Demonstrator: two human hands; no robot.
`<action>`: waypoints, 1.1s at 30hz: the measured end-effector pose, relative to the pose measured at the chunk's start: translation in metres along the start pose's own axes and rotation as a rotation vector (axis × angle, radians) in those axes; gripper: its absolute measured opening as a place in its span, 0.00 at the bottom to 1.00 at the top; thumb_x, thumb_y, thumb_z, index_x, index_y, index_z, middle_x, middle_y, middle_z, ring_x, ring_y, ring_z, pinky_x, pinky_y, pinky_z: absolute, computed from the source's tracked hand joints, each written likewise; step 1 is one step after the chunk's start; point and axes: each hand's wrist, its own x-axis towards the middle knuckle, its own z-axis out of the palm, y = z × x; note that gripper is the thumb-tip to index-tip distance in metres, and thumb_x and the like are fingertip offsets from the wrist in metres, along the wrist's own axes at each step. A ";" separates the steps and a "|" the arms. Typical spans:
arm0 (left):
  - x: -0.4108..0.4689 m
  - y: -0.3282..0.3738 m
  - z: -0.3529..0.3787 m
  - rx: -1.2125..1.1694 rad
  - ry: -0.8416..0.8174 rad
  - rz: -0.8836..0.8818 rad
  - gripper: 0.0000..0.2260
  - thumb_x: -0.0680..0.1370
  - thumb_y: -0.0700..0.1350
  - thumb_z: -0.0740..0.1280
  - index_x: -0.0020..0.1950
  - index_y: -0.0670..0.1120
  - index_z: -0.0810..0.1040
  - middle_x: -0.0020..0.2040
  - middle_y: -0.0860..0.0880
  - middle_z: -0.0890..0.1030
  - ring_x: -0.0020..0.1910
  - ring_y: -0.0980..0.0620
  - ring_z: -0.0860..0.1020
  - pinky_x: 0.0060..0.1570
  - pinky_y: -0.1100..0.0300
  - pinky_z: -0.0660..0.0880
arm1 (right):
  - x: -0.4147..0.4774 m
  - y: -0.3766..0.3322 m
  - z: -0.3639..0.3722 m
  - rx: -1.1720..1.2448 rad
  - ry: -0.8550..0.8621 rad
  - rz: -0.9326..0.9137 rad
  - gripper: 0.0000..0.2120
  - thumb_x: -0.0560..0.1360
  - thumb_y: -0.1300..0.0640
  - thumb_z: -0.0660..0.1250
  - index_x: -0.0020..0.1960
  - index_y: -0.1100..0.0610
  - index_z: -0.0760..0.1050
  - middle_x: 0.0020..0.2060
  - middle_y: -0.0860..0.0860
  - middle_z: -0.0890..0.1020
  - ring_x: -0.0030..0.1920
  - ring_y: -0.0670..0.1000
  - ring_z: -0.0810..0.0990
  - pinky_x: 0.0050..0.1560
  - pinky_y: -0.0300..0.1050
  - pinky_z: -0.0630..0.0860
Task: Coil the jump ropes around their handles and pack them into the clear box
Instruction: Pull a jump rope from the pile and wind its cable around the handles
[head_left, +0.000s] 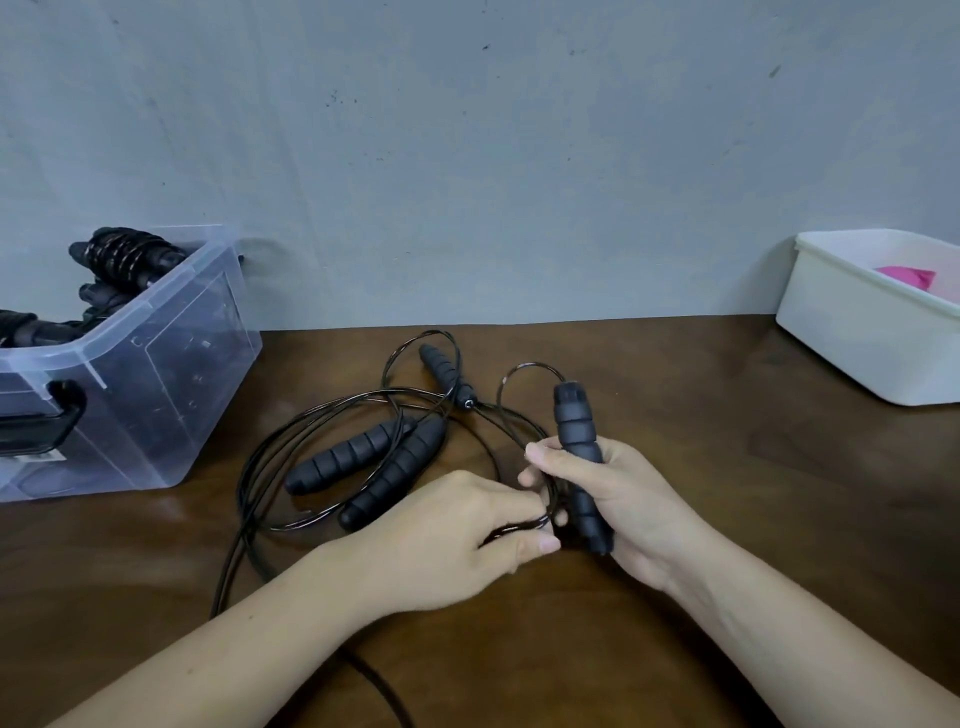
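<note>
Far left on the tabletop (675, 519) sits the clear box (171, 374), with coiled jump ropes (122, 254) already inside. Next come three loose handles (395, 470) lying in a tangle of thin black cord. Then the left hand (447, 535); its fingers (535, 543) are pinched together on the cord (519, 527). Just to its right, the right hand (618, 499) is wrapped tight around one handle (576, 447), which stands almost straight up, cord end on top. The cord sits right beside that handle's lower part, so I think the left hand winds it around next.
</note>
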 end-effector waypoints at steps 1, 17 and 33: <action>0.000 0.001 -0.001 -0.009 -0.038 0.000 0.17 0.87 0.59 0.62 0.46 0.51 0.80 0.41 0.53 0.81 0.42 0.52 0.81 0.45 0.50 0.78 | 0.001 -0.003 -0.004 -0.010 0.015 0.011 0.16 0.78 0.57 0.77 0.62 0.64 0.81 0.48 0.59 0.88 0.42 0.52 0.82 0.41 0.45 0.78; -0.003 -0.091 -0.027 0.478 0.198 -0.532 0.25 0.85 0.64 0.58 0.80 0.57 0.69 0.78 0.54 0.73 0.79 0.50 0.65 0.77 0.47 0.65 | 0.004 -0.015 -0.020 0.093 0.024 -0.066 0.15 0.76 0.65 0.74 0.63 0.61 0.84 0.41 0.56 0.83 0.35 0.48 0.76 0.36 0.42 0.74; 0.011 -0.053 -0.003 0.126 0.386 -0.520 0.23 0.79 0.69 0.59 0.72 0.64 0.73 0.47 0.56 0.78 0.49 0.53 0.80 0.50 0.56 0.75 | -0.014 0.000 0.009 -0.163 -0.374 0.000 0.13 0.80 0.63 0.74 0.63 0.61 0.82 0.48 0.63 0.87 0.37 0.52 0.78 0.38 0.44 0.75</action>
